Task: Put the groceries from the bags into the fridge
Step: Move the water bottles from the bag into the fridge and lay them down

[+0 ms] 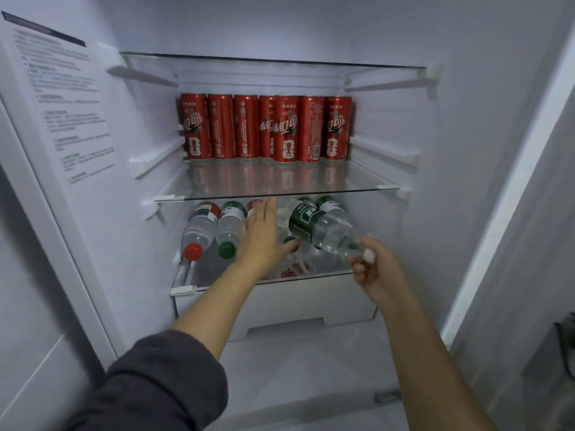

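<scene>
Inside the open fridge, several red cans (pixel 267 129) stand in a row at the back of the middle glass shelf (pixel 280 186). On the lower shelf (pixel 217 275) several water bottles lie on their sides, one with a red cap (pixel 193 251) and one with a green cap (pixel 227 249). My left hand (pixel 261 237) reaches in flat over those bottles, fingers straight. My right hand (pixel 373 272) grips the cap end of a green-labelled water bottle (pixel 317 227), which tilts into the lower shelf above the lying ones.
The fridge door (pixel 62 135) with a printed label stands open on the left. A white drawer (pixel 280 309) sits under the lower shelf. The top glass shelf (pixel 273 62) holds nothing visible. A white wall edge (pixel 510 213) borders the right.
</scene>
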Action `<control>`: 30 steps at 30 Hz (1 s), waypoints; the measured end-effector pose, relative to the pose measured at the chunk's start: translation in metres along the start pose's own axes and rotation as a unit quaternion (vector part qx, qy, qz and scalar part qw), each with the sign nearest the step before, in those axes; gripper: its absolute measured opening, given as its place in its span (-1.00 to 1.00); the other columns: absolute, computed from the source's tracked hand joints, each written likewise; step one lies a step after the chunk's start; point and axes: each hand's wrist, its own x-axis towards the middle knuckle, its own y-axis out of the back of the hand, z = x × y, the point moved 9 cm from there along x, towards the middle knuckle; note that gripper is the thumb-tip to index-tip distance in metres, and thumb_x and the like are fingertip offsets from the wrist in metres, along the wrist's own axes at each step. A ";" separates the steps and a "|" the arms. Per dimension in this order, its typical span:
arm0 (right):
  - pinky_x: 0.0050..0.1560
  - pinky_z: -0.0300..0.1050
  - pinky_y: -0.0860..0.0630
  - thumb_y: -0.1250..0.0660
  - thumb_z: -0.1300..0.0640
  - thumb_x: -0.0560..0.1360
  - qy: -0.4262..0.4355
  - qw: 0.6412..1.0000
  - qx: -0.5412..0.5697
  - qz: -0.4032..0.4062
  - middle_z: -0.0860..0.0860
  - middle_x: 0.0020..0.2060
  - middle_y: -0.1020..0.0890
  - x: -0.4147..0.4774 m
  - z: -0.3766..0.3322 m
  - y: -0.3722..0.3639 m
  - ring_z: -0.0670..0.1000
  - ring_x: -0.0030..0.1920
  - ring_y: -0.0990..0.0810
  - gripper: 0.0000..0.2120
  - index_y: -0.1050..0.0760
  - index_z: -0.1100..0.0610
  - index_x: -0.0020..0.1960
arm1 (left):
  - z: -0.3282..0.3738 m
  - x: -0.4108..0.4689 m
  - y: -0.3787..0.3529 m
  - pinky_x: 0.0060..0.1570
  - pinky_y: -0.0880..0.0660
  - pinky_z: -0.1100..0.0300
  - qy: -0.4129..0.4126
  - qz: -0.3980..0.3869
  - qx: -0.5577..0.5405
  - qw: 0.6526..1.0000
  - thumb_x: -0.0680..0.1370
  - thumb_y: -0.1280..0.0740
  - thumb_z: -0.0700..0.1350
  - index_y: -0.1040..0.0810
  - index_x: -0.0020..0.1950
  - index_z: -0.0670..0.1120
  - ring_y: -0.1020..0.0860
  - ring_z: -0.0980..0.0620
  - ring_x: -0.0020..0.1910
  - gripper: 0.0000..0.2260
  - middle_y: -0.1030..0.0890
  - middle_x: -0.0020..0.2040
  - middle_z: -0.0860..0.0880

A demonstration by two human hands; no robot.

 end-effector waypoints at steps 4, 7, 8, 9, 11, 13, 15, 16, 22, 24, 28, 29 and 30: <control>-0.62 -0.33 -0.34 -0.21 0.11 0.62 -0.006 0.996 0.090 0.029 0.07 -0.49 -0.56 0.019 0.011 0.000 -0.12 -0.61 -0.41 -0.84 -0.48 0.16 -0.06 | -0.005 0.013 -0.030 0.50 -0.02 -0.19 -0.027 -0.115 0.099 0.988 0.47 -0.29 0.34 0.08 0.60 -0.02 0.01 -0.05 0.57 -0.11 0.09 0.61 -0.01; -0.60 -0.31 -0.37 -0.18 0.11 0.63 -0.002 0.992 0.122 0.033 0.08 -0.45 -0.59 0.039 0.013 -0.006 -0.11 -0.56 -0.46 -0.78 -0.49 0.25 0.08 | -0.012 0.018 -0.048 0.48 0.08 -0.28 -0.043 -0.156 0.156 0.974 0.47 -0.20 0.40 0.08 0.59 0.03 0.03 -0.04 0.58 -0.14 0.11 0.61 0.00; -0.59 -0.30 -0.38 -0.17 0.11 0.63 -0.003 0.992 0.124 0.035 0.09 -0.43 -0.60 0.046 0.013 -0.009 -0.11 -0.56 -0.47 -0.75 -0.48 0.27 0.14 | -0.013 0.020 -0.051 0.47 0.10 -0.30 -0.049 -0.159 0.169 0.971 0.47 -0.18 0.41 0.09 0.59 0.03 0.04 -0.03 0.58 -0.15 0.10 0.61 0.00; -0.60 -0.30 -0.38 -0.17 0.10 0.64 -0.005 0.991 0.126 0.042 0.10 -0.41 -0.60 0.053 0.014 -0.011 -0.10 -0.56 -0.48 -0.72 -0.46 0.29 0.18 | -0.014 0.022 -0.053 0.46 0.10 -0.31 -0.054 -0.160 0.176 0.970 0.48 -0.18 0.40 0.09 0.59 0.04 0.04 -0.02 0.58 -0.16 0.09 0.61 0.00; -0.60 -0.30 -0.39 -0.17 0.09 0.64 -0.009 0.991 0.115 0.064 0.12 -0.38 -0.61 0.068 0.014 -0.015 -0.10 -0.57 -0.48 -0.67 -0.44 0.30 0.26 | -0.015 0.024 -0.053 0.46 0.08 -0.33 -0.065 -0.158 0.180 0.969 0.49 -0.19 0.38 0.08 0.59 0.04 0.03 -0.01 0.58 -0.17 0.06 0.61 0.01; -0.59 -0.29 -0.40 -0.16 0.08 0.64 0.000 0.994 0.075 0.075 0.12 -0.36 -0.62 0.081 0.012 -0.023 -0.10 -0.57 -0.49 -0.63 -0.40 0.28 0.34 | -0.015 0.023 -0.051 0.45 0.06 -0.32 -0.078 -0.152 0.188 0.967 0.50 -0.20 0.37 0.07 0.59 0.05 0.01 -0.01 0.57 -0.19 0.04 0.61 0.02; -0.59 -0.28 -0.40 -0.13 0.08 0.65 0.015 0.996 0.031 0.085 0.10 -0.41 -0.62 0.092 0.007 -0.028 -0.09 -0.57 -0.49 -0.62 -0.36 0.23 0.40 | -0.014 0.022 -0.050 0.45 0.04 -0.33 -0.088 -0.144 0.196 0.966 0.51 -0.18 0.37 0.07 0.59 0.05 0.00 0.00 0.57 -0.20 0.02 0.61 0.02; -0.58 -0.27 -0.40 -0.13 0.08 0.65 0.023 0.996 0.008 0.091 0.10 -0.41 -0.61 0.095 0.005 -0.029 -0.08 -0.56 -0.49 -0.63 -0.34 0.19 0.42 | -0.014 0.022 -0.049 0.45 0.03 -0.33 -0.092 -0.138 0.200 0.966 0.51 -0.17 0.37 0.07 0.59 0.05 -0.02 -0.01 0.57 -0.21 0.01 0.60 0.02; -0.35 -0.12 -0.51 -0.09 0.04 0.64 0.129 0.945 -0.272 0.126 0.16 -0.15 -0.62 0.107 -0.018 -0.029 0.07 -0.29 -0.58 -0.74 -0.33 -0.01 0.32 | -0.015 0.025 -0.048 0.44 -0.09 -0.29 -0.120 -0.100 0.222 0.962 0.55 -0.04 0.37 -0.04 0.58 0.02 -0.17 -0.03 0.53 -0.30 -0.12 0.58 -0.03; -0.14 -0.06 -0.45 -0.08 -0.01 0.64 0.203 0.853 -0.454 0.157 0.14 -0.03 -0.60 0.101 -0.034 -0.030 0.16 -0.06 -0.58 -0.66 -0.42 0.12 0.30 | -0.014 0.028 -0.048 0.42 -0.15 -0.26 -0.131 -0.086 0.230 0.961 0.55 0.01 0.38 -0.12 0.55 0.00 -0.22 -0.04 0.50 -0.32 -0.19 0.56 -0.04; 0.06 0.01 -0.38 -0.16 -0.06 0.59 0.354 0.649 -0.637 0.219 0.10 0.13 -0.53 0.086 -0.046 -0.035 0.13 0.12 -0.49 -0.61 -0.48 0.08 0.33 | -0.011 0.034 -0.046 0.34 -0.30 -0.16 -0.154 -0.039 0.240 0.958 0.49 0.20 0.38 -0.31 0.46 -0.03 -0.40 -0.08 0.37 -0.26 -0.40 0.44 -0.07; 0.11 0.04 -0.40 -0.16 -0.05 0.57 0.383 0.662 -0.613 0.197 0.09 0.17 -0.53 0.089 -0.044 -0.036 0.12 0.15 -0.48 -0.60 -0.49 0.08 0.32 | -0.010 0.035 -0.046 0.31 -0.32 -0.13 -0.160 -0.029 0.237 0.958 0.50 0.19 0.37 -0.35 0.43 -0.04 -0.44 -0.09 0.33 -0.28 -0.44 0.40 -0.08; 0.14 0.06 -0.43 -0.14 -0.04 0.55 0.413 0.685 -0.575 0.172 0.10 0.18 -0.54 0.090 -0.045 -0.038 0.13 0.17 -0.49 -0.58 -0.52 0.11 0.31 | -0.010 0.037 -0.046 0.28 -0.35 -0.11 -0.163 -0.020 0.234 0.958 0.51 0.17 0.35 -0.39 0.40 -0.04 -0.47 -0.10 0.29 -0.30 -0.48 0.36 -0.08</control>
